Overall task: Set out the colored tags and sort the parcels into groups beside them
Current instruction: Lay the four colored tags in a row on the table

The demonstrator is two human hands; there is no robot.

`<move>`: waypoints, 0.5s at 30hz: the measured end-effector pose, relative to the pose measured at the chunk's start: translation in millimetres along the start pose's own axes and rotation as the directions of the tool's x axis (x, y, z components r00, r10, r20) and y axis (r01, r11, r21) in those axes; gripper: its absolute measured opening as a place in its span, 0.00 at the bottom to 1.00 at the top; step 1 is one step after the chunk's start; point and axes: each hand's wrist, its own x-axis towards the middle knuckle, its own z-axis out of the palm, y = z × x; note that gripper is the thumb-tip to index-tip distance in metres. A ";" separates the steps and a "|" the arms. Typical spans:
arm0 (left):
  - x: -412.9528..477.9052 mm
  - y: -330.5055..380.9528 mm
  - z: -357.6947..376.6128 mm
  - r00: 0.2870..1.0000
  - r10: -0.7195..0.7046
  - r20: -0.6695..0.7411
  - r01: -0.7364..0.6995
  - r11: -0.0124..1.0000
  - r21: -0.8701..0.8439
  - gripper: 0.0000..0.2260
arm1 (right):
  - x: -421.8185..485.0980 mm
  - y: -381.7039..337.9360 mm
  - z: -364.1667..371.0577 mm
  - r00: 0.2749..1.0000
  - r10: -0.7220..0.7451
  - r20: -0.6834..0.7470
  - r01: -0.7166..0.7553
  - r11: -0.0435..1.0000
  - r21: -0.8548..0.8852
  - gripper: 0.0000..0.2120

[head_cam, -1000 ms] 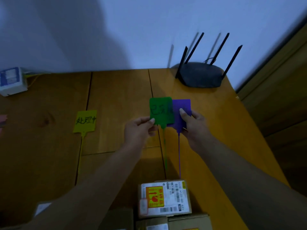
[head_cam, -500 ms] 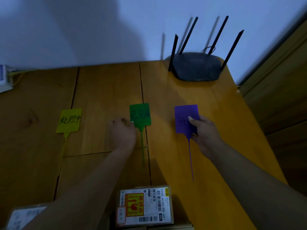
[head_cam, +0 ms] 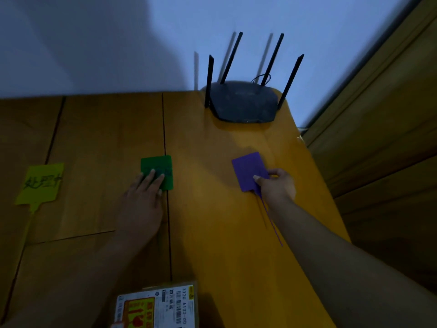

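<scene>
On the orange-brown wooden worktop, three flat rectangular plastic tags, each ending in a thin strap, lay spread in a row from left to right. Farthest left sat the yellow tag, marked with dark handwritten characters, its narrow stem pointing toward the near edge and no hand touching it. Near the middle, straddling a dark seam between the boards, was the green tag, its dark writing largely hidden. The person's left hand rested palm down over the tag's near half, fingers extended and close together, pressing flat on the plastic rather than gripping it. To the right, well apart from the green one, the purple tag lay slightly tilted, its long thin purple strap trailing back beside the forearm toward the near edge. The right hand pinched this tag at its lower right corner, thumb on the face and fingers curled narrowly round the edge; whether the tag lay fully flat on the wood could not be told. At the near edge, between the two forearms, the top of a brown cardboard parcel showed a white shipping label with barcodes and a yellow-and-red handling sticker. At the far end against the pale wall stood a black router with four upright antennas.
</scene>
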 end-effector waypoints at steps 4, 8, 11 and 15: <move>-1.3 -1.1 5.8 0.999 0.009 -0.046 -0.010 1.000 -0.022 0.21 | 5.0 -6.6 5.9 0.997 -0.042 -0.064 0.035 0.994 -0.106 0.14; -9.0 7.2 -4.0 0.993 0.002 -0.122 -0.016 0.993 -0.116 0.21 | 8.1 -5.6 6.0 0.996 -0.070 -0.057 0.055 0.973 -0.225 0.20; -20.1 13.1 -18.7 0.986 0.032 -0.164 -0.061 0.983 -0.171 0.20 | 0.0 -8.5 2.2 0.995 -0.062 -0.080 0.044 0.978 -0.205 0.26; -42.3 14.1 -44.7 1.000 0.024 0.006 -0.019 0.903 -0.429 0.16 | -41.8 -5.6 4.1 0.962 -0.267 -0.058 0.267 0.964 -0.011 0.22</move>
